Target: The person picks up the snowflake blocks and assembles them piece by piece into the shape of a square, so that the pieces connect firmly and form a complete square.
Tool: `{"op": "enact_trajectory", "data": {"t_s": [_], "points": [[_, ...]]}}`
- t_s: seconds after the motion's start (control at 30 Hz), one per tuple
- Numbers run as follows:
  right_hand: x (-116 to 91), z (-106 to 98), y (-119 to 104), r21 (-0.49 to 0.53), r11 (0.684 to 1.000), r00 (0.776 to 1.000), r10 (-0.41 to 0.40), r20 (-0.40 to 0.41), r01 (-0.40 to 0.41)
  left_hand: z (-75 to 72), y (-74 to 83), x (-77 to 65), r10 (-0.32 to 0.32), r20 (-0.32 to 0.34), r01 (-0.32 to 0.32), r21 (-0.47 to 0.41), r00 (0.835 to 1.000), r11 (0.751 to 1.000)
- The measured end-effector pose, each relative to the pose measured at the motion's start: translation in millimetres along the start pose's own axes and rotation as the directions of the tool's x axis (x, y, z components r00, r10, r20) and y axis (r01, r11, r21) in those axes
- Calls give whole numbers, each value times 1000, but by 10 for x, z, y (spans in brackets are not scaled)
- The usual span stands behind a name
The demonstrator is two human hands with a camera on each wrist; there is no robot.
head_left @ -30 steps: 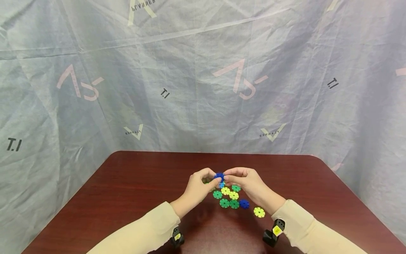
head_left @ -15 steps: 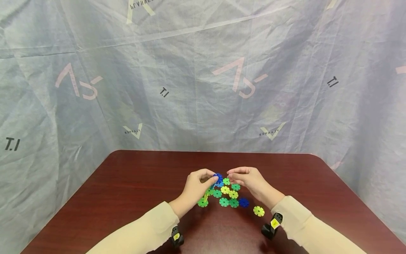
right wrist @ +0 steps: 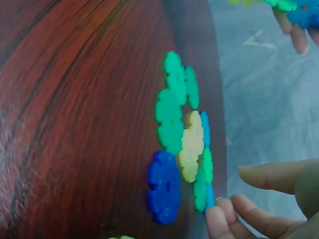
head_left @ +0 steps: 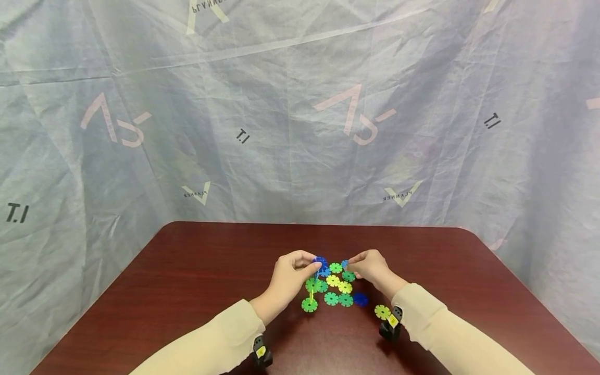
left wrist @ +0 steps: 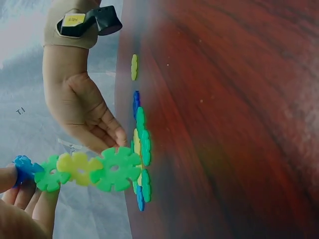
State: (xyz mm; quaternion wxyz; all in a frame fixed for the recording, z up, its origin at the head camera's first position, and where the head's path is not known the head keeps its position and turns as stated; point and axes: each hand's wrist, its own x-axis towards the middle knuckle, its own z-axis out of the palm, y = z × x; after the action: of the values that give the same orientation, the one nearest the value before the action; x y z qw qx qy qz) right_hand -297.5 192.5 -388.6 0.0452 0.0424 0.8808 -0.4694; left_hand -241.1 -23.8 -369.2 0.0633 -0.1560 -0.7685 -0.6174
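My left hand [head_left: 289, 276] pinches the blue end of a chain of interlocking snowflake discs [left wrist: 79, 169] between thumb and fingers. From that end hang green, yellow and green discs, the lowest [head_left: 309, 304] over the table in the head view. My right hand [head_left: 373, 271] is low at the far right of the loose discs, its fingertips right at a light blue disc [head_left: 345, 263]. In the right wrist view the thumb [right wrist: 269, 177] stands apart from those fingertips, and the light blue disc [right wrist: 210, 195] is partly hidden.
Several flat green and yellow discs [head_left: 333, 280] lie close together between the hands. Nearer me are a dark blue disc [head_left: 360, 299] and a separate yellow one [head_left: 382, 312]. A grey printed cloth [head_left: 290, 130] hangs behind the dark red table [head_left: 211, 271].
My right hand has come away from the blue end of the chain and moved down and right to the loose discs. The left hand keeps its hold, and the chain's lower part has swung right.
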Motion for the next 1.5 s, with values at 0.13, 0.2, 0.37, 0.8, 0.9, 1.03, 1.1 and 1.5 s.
{"op": "enact_trajectory", "data": {"t_s": [0.13, 0.2, 0.37, 0.8, 0.9, 1.03, 1.1, 1.5], "points": [[26, 22, 16, -31, 999, 1000, 14, 5, -14, -19, 45, -28, -29, -5, 29, -24, 1000, 999], [37, 38, 23, -34, 999, 1000, 17, 8, -16, -26, 20, -24, -41, -13, 40, -45, 999, 998], [57, 83, 63, -66, 998, 1000, 19, 6, -18, -36, -93, 1, -67, -28, 64, -108, 997, 992], [96, 125, 77, -112, 993, 1000, -26, -10, 25, -75, -226, 7, -106, -35, 97, -187, 994, 978], [87, 140, 79, -118, 992, 999, -39, -19, 37, -81, -237, -2, -103, -34, 94, -192, 994, 977], [66, 178, 90, -164, 985, 998, -54, -27, 49, -86, -251, -18, -120, -32, 111, -197, 992, 974], [65, 189, 90, -186, 981, 998, -64, -28, 58, -85, -255, -19, -122, -39, 113, -193, 992, 975], [71, 120, 110, -106, 994, 999, -30, -10, 29, -54, -267, -29, -91, -77, 78, -161, 993, 984]]}}
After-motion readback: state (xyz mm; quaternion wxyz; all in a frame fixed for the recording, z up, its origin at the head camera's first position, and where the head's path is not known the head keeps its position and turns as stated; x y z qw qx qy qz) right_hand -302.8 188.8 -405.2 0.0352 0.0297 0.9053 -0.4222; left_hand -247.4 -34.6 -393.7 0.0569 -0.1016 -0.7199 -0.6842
